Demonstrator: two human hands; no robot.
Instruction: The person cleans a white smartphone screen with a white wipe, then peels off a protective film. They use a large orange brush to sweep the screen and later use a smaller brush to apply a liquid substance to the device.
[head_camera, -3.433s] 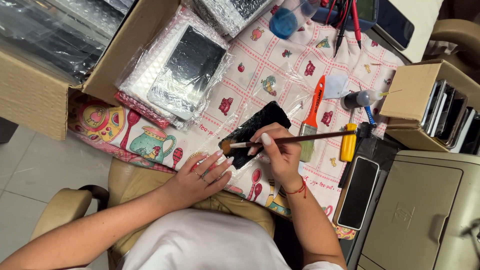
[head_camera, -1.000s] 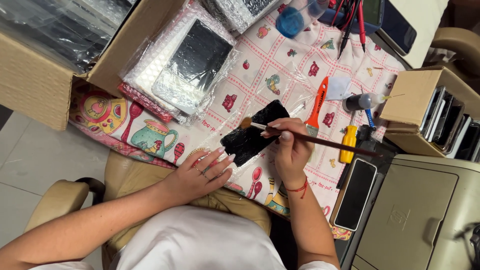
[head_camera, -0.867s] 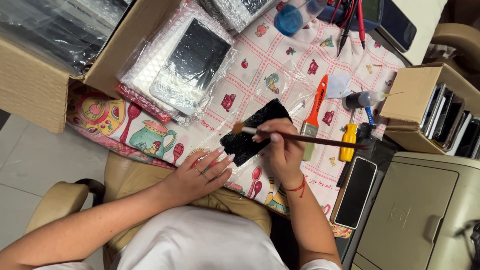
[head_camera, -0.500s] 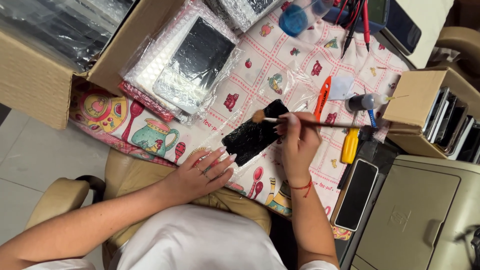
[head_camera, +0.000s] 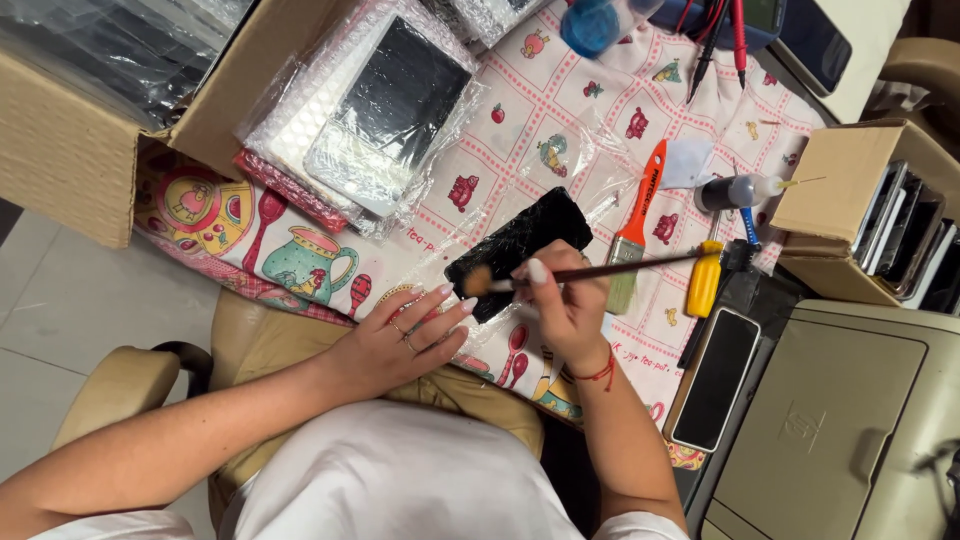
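Black glass panel (head_camera: 520, 250) lies mid-frame on the patterned cloth (head_camera: 560, 110), steadied at its lower end by the flat, open left hand (head_camera: 400, 345). A thin brush (head_camera: 590, 272) is pinched in the right hand (head_camera: 560, 305); hard strokes could skid the panel off the edge.

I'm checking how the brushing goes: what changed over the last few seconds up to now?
The right hand swept the thin brush back and forth over the black phone; its tip went up toward the phone's far end half a second ago and is now back at the near edge. The left hand stayed flat on the tablecloth beside the phone. The phone, orange-handled brush and yellow screwdriver did not move.
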